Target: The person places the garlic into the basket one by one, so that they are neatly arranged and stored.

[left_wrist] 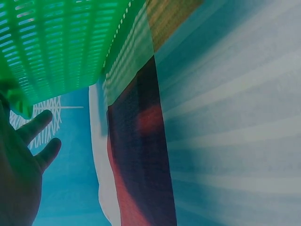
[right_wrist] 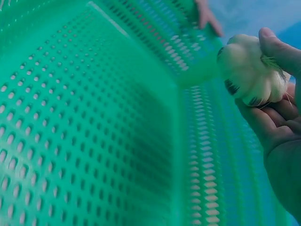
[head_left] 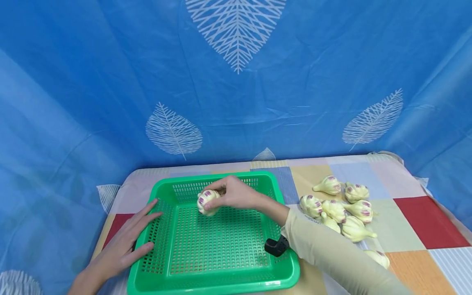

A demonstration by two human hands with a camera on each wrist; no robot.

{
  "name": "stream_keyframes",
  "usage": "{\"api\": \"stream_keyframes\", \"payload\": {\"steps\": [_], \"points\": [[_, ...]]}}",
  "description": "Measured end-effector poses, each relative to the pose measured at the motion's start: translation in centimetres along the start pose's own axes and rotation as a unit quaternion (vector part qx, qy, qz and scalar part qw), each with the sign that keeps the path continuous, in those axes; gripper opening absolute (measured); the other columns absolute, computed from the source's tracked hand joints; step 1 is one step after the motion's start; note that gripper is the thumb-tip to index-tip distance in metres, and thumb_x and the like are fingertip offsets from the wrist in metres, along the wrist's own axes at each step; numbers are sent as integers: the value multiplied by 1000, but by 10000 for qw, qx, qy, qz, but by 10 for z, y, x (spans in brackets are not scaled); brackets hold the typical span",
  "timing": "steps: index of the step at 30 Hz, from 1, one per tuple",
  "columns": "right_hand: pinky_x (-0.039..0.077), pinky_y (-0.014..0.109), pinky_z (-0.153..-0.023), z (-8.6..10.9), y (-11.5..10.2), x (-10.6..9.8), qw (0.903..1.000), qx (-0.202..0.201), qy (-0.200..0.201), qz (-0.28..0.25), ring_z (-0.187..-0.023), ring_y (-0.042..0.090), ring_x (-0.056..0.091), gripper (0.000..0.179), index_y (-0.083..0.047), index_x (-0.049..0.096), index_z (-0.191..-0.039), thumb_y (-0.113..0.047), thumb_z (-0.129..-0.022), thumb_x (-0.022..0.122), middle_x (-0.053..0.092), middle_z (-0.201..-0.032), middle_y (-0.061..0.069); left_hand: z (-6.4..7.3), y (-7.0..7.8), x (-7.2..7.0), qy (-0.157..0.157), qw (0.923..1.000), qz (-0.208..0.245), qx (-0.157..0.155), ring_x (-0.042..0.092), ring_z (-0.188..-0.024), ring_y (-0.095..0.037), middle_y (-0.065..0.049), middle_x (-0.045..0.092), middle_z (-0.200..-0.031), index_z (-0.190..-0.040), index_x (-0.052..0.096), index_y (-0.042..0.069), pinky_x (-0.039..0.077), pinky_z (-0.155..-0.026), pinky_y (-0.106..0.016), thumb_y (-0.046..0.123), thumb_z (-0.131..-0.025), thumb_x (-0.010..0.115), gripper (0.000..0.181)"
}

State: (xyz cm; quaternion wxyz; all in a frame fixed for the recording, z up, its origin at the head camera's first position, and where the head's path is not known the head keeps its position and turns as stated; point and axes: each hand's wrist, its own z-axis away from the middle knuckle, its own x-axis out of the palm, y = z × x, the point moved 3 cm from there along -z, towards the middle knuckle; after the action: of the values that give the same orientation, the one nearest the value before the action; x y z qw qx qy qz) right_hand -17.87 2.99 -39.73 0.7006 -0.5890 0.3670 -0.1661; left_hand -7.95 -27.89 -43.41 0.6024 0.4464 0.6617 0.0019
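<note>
A green plastic basket (head_left: 217, 282) with perforated walls and floor stands on the table. My right hand (head_left: 236, 192) reaches over it and grips a garlic bulb (head_left: 206, 202), pale with purple streaks, near the far left part of the basket. In the right wrist view, thumb and fingers pinch the garlic bulb (right_wrist: 249, 70) above the basket floor. My left hand (head_left: 129, 235) lies at the basket's left rim with its fingers spread and fairly straight. The left wrist view shows part of that hand (left_wrist: 21, 165) beside the basket's outer wall (left_wrist: 61, 47).
Several garlic bulbs (head_left: 335, 211) lie in a loose pile right of the basket, with one bulb (head_left: 377, 258) partly behind the right sleeve (head_left: 332, 250). A checkered cloth (head_left: 405, 235) covers the table. Blue curtains (head_left: 236, 114) with white leaf prints hang behind it.
</note>
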Motion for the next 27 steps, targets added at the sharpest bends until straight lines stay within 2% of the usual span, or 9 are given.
{"api": "stream_keyframes", "payload": {"steps": [5,8,11,19,27], "points": [[53,24,-66,-30,4,25,9966,-237,-412,679,-78,7,66,42,-7,72,-124,-20,-86,82,71,-91,-10,0,-3,-1,-30,9999,12,-113,20,-150,-14,-10,22,-166,-151,46,10,14,-108,-13,12,-85,72,71],[49,21,-62,-45,5,36,9915,-424,-585,1087,-71,4,62,44,-4,72,-124,-22,-86,83,69,-86,-12,0,-5,0,-29,10000,-17,-56,20,-150,-15,-11,23,-165,-151,46,9,14,-109,-13,12,-84,72,72],[47,20,-60,-55,10,45,9886,-393,-704,1272,-68,3,59,46,-1,70,-125,-22,-86,83,68,-84,-13,0,-6,1,-54,10000,-25,-34,20,-150,-16,-12,22,-165,-151,45,9,14,-109,-13,13,-84,72,72],[47,18,-61,-72,31,63,9842,-158,-497,1691,-70,2,59,55,-4,67,-131,-29,-85,83,70,-91,-10,-2,-3,2,-76,9996,122,-262,19,-150,-13,-6,21,-166,-152,45,13,14,-108,-13,13,-85,72,72],[48,17,-55,-78,37,82,9773,-235,-420,2064,-64,-1,58,66,-6,64,-136,-41,-83,83,68,-89,-12,0,-6,3,6,9997,189,-148,20,-150,-16,-9,22,-166,-151,45,10,14,-109,-13,11,-84,70,71]]}}
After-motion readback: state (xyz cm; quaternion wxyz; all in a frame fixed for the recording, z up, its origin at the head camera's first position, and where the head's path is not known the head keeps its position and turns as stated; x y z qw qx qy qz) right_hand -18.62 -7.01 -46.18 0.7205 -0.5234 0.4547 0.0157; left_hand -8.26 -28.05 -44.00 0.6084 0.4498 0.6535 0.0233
